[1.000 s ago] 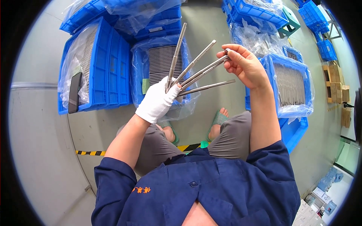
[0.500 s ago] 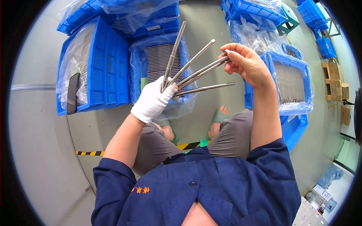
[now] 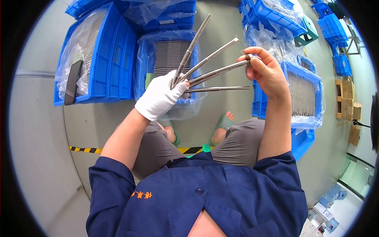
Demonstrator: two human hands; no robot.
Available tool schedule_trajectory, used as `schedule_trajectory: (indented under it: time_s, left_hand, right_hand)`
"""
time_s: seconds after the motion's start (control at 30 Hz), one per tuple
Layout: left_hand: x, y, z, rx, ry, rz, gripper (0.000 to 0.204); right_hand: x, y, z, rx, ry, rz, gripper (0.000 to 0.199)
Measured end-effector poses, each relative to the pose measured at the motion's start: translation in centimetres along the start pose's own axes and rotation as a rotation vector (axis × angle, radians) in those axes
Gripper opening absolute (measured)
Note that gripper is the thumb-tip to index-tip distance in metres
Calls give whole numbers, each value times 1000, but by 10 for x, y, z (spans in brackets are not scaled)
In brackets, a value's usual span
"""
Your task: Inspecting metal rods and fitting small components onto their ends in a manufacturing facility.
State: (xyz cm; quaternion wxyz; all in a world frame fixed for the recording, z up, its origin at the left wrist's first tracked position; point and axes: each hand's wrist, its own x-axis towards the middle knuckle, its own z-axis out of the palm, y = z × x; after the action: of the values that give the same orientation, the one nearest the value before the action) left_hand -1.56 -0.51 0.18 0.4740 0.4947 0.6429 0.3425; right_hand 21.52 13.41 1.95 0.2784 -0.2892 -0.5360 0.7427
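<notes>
My left hand (image 3: 158, 96), in a white glove, is closed round the lower ends of several slim, stepped metal shafts (image 3: 191, 49). They fan out from the fist, up and to the right. My bare right hand (image 3: 270, 71) pinches the far end of one middle shaft (image 3: 223, 69) between thumb and fingers. A small dark piece (image 3: 248, 57) shows at that fingertip grip; its kind is hard to make out. Below the gloved hand's shafts stands a plastic-lined blue crate (image 3: 141, 55), holding a row of similar shafts (image 3: 167, 57).
At left, a tilted-looking blue crate (image 3: 114, 63) carries a dark phone (image 3: 73, 82) on its plastic liner. A blue crate (image 3: 258, 100) at right holds upright rows of metal rods (image 3: 302, 93). More crates stack behind. Striped tape (image 3: 85, 149) crosses the floor.
Both hands have shifted slightly right in the view, and the shafts with them. The fan is turned a little, and the grips look the same.
</notes>
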Motion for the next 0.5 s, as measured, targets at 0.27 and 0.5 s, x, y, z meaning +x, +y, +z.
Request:
schedule_trajectory:
  time_s: [0.27, 0.5]
  left_hand:
    - [0, -5, -2, 15, -2, 29, 19]
    - [0, -5, -2, -17, 0, -20, 21]
  right_hand:
    - [-4, -7, 9, -74, 10, -6, 25]
    - [2, 3, -4, -99, -48, 3, 29]
